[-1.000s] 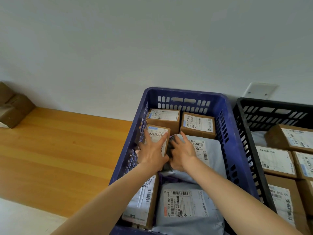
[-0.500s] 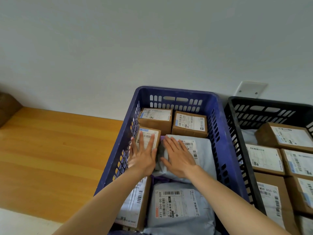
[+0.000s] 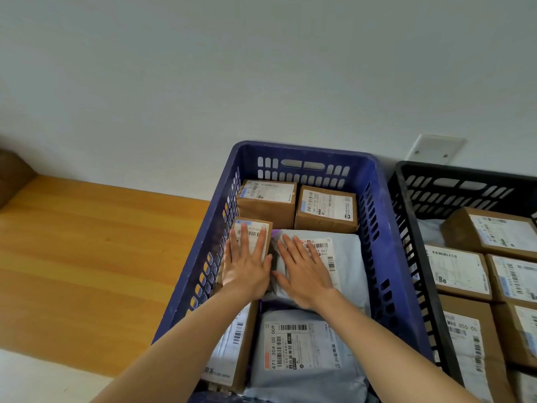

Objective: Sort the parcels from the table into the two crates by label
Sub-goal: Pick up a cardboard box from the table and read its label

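2 crates stand side by side against a pale wall, seen from above by the person sorting. At far left is a wooden table [image 3: 87, 257], with a brown shape [image 3: 11, 175] at its back corner, too cropped to identify. Next comes the blue crate [image 3: 305, 148], holding boxes and grey bags. Inside it, the left hand [image 3: 247, 269] lies flat, fingers straight, pressing a small cardboard box [image 3: 253, 225] beside the crate's left wall. Just beside it, the right hand [image 3: 305, 271] lies equally flat on a grey mailer bag [image 3: 348, 263], gripping nothing. At right, the black crate [image 3: 465, 171] holds labelled boxes. The step appears to be settling parcels: press evenly downward, keep labels facing up, and ease the soft bag level without creasing it.
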Demonstrator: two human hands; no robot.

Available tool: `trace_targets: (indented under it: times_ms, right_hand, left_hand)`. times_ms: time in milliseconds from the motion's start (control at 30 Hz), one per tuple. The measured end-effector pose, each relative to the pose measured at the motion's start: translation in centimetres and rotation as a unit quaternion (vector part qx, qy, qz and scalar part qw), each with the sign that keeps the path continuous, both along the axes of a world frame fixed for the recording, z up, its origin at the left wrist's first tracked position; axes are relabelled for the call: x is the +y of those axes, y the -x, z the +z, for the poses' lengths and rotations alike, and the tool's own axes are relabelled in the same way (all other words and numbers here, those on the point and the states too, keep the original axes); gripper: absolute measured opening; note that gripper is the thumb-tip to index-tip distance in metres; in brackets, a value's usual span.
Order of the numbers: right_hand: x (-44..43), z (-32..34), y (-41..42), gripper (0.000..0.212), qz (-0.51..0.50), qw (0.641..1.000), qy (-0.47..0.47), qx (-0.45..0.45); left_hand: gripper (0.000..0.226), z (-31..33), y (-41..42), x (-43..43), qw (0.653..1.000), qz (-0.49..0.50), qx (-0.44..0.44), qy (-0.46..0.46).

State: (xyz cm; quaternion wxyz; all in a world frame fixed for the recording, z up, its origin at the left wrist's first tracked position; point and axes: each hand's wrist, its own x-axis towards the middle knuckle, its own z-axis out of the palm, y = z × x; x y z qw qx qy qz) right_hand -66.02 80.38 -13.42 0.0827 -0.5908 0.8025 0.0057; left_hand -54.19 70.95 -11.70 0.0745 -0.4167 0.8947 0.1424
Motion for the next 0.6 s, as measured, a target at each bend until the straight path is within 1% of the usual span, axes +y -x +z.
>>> trace_targets:
  times_ms: [100,200,267,333,367,467,600]
  right_hand:
    - [-0.2,-0.2,-0.4,0.090,0.000,1.000,0.004,0.002]
    - [-0.4,0.4,-0.4,0.089,-0.009,1.000,-0.004,0.000]
    - [-0.6,1.3,-0.4,0.080,-0.031,0.999,0.003,-0.007]
    - [-0.7,2.5,-0.5,0.065,-0.061,0.998,0.016,-0.010]
    - [-0.8,3.2,-0.7,0.062,-0.073,0.997,0.031,-0.006]
    - [-1.5,5.9,-1.7,0.057,-0.102,0.992,0.080,-0.003]
    - [-3.6,9.6,-4.1,0.055,-0.150,0.977,0.152,0.012]
  left_hand:
    - [0.059,-0.3,-0.2,-0.4,1.000,0.001,0.005,-0.020]
    - [0.056,0.8,-0.7,-1.0,0.999,-0.005,0.012,-0.053]
    - [0.055,1.8,-1.2,-1.3,0.998,-0.023,0.017,-0.052]
    - [0.055,2.8,-1.8,-1.4,0.998,-0.057,0.010,-0.032]
    - [0.055,3.4,-2.1,-1.4,0.997,-0.077,0.001,-0.018]
    - [0.054,5.4,-2.8,-1.5,0.992,-0.121,-0.014,0.028]
    - [0.055,8.6,-4.4,-1.6,0.976,-0.175,0.030,0.123]
